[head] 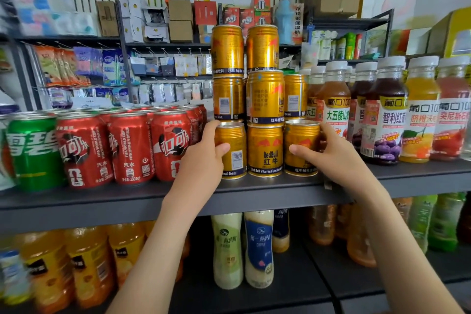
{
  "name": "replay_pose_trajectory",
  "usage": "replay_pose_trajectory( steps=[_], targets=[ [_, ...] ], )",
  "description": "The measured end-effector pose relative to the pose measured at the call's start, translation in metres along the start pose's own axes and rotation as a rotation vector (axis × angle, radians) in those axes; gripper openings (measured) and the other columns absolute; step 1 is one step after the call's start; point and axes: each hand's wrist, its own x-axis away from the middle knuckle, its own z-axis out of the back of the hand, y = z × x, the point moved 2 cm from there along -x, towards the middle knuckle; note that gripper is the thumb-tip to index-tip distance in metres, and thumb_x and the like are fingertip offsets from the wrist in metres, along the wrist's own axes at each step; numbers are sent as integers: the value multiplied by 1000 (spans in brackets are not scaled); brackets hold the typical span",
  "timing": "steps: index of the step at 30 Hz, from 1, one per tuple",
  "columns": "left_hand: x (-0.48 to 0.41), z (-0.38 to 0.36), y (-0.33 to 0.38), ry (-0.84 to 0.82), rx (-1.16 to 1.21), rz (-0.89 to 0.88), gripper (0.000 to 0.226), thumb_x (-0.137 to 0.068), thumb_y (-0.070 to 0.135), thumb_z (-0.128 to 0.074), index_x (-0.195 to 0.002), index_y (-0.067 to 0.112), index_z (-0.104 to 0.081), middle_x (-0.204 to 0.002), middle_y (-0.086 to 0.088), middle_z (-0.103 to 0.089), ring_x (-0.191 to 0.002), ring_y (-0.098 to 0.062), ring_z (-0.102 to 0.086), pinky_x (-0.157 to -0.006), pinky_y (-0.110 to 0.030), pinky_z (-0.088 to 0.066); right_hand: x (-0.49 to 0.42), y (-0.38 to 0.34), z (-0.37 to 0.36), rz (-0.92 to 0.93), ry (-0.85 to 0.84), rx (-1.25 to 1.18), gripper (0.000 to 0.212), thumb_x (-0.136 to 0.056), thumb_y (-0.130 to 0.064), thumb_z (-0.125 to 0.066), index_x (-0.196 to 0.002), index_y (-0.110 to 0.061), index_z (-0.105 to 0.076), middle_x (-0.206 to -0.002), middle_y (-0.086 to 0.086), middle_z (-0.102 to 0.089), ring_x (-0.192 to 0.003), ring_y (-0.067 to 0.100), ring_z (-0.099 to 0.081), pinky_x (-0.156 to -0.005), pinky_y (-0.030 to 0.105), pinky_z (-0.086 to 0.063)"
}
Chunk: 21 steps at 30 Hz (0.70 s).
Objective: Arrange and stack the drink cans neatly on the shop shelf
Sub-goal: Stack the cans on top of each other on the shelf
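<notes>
Left hand and right hand each gripped a gold can on the dark shelf.
I noted the three-tier gold stack between red cans and bottles; my left hand curled round its bottom-left can, my right round the bottom-right can.

a dark grey shelf runs across the view. at its left end stands a green can, then red cans in rows several deep. in the middle, near the front edge, stand a left gold can, a middle gold can and a right gold can, with more gold cans stacked above and behind them. white-capped juice bottles fill the right.
</notes>
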Motion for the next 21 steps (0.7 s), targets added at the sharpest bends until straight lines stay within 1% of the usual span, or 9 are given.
replay_pose_trajectory(
  steps=[3, 6, 8, 12, 14, 16, 18, 19, 21],
  targets=[
    [4, 3, 9, 62, -110, -22, 38, -97, 33, -49, -132, 29, -35, -94, 4, -57, -79, -13, -52, -61, -22, -36, -1, 1, 0, -1, 9, -12, 55, -80, -38, -71, -125, -30, -41, -93, -26, -47, -80, -9, -47, -63, 11, -38],
    [10, 7, 20, 145, -283, -64, 42, -94, 42, -51, -129, 23, -38, -77, 3, -57, -73, -20, -58, -62, -30, -44, -1, 1, -2, 11, 28, -5, 53, -79, -38, -72, -122, -29, -41, -94, -22, -47, -80, -10, -45, -62, 11, -37],
    [12, 6, 26, 174, -416, -72, 49, -94, 48, -47, -133, 21, -35, -80, -2, -61, -75, -23, -62, -62, -35, -51, 0, 0, -2, 18, 38, 7, 53, -79, -37, -72, -122, -26, -42, -96, -18, -48, -80, -7, -45, -61, 10, -36],
    [14, 2, 33, 188, -616, -65, 57, -94, 54, -38, -138, 20, -28, -89, -4, -65, -77, -23, -64, -56, -31, -45, 2, -3, -2, 38, 23, 35, 58, -81, -37, -71, -128, -21, -42, -105, -13, -49, -90, 0, -45, -62, 9, -35],
    [15, 3, 30, 184, -596, -55, 58, -93, 57, -38, -138, 21, -28, -95, -5, -64, -83, -24, -64, -59, -32, -46, 3, -5, -2, 40, 16, 43, 62, -81, -38, -69, -133, -20, -40, -111, -10, -50, -103, 8, -49, -72, 11, -39],
    [15, 7, 23, 166, -496, -40, 57, -94, 53, -40, -140, 23, -28, -105, -7, -62, -93, -26, -62, -68, -35, -48, 3, -7, 0, 45, 64, 72, 74, -82, -43, -67, -142, -17, -32, -130, -2, -49, -122, 17, -46, -93, 26, -42],
    [13, 12, 18, 96, -334, -26, 53, -97, 42, -42, -144, 25, -25, -114, -6, -59, -100, -24, -58, -77, -35, -47, 2, -15, 4, 85, 153, 110, 85, -83, -47, -65, -148, -14, -23, -146, 4, -39, -133, 20, -37, -104, 36, -36],
    [11, 14, 19, 53, -258, -26, 51, -98, 36, -42, -145, 27, -24, -120, -5, -57, -103, -23, -57, -82, -35, -46, 1, -21, 6, 124, 198, 124, 85, -83, -47, -64, -149, -14, -21, -148, 5, -36, -134, 20, -36, -104, 35, -35],
    [9, 21, 22, 28, -176, -34, 49, -100, 27, -41, -146, 29, -25, -132, -3, -51, -115, -21, -51, -92, -34, -41, -2, -39, 8, 211, 257, 136, 80, -85, -45, -63, -147, -13, -25, -145, 6, -39, -131, 18, -38, -99, 27, -33]
  ],
)
